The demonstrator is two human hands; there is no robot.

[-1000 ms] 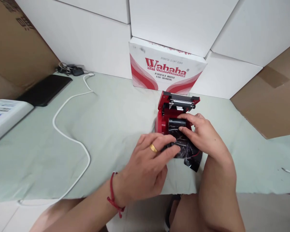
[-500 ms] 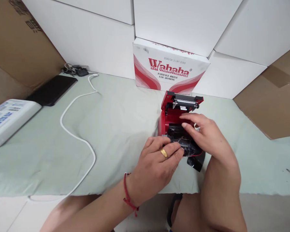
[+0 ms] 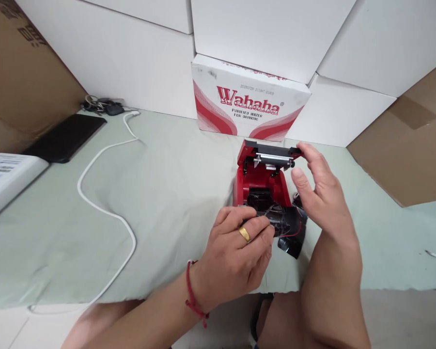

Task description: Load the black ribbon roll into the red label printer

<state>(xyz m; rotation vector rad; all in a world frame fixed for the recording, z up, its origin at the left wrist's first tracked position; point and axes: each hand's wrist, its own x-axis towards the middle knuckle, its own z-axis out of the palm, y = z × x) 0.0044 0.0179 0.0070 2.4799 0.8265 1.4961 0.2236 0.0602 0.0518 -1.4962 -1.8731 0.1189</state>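
"Right hand (image 3: pixel 321 194) has been lifted to the lid (image 3: pixel 269 150) of the red machine (image 3: pixel 262 180), thumb spread from fingers."
"And the machine?"
"Set at the left hand's (image 3: pixel 240 249) one o'clock, front partly covered by bunched fingers; pinching can't be told."

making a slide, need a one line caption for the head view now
Left hand on black film across an open red device, right hand at its raised lid.

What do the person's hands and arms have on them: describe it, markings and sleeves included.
The left hand wears a plain gold ring, with a knotted red cord bracelet around its wrist. The right hand shows no jewellery. Neither has a glove, and no sleeves or cables show on either arm.
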